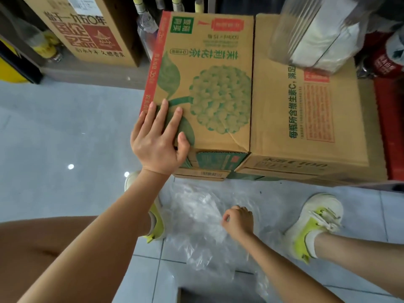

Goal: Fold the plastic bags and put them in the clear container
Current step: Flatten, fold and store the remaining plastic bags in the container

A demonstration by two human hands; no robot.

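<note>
On the head camera, our left hand lies flat, fingers straight, on the near corner of the green-printed carton. Below the carton, the plastic bags lie crumpled on the floor. Our right hand curls onto them and pinches the film. We judge the film light, limp and slippery, best taken at an edge. The clear container stands up and to the right of the carton.

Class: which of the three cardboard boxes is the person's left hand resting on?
The green flower-printed box, with the left hand flat on its near left corner; the neighbouring box and the red-printed box go untouched.
</note>
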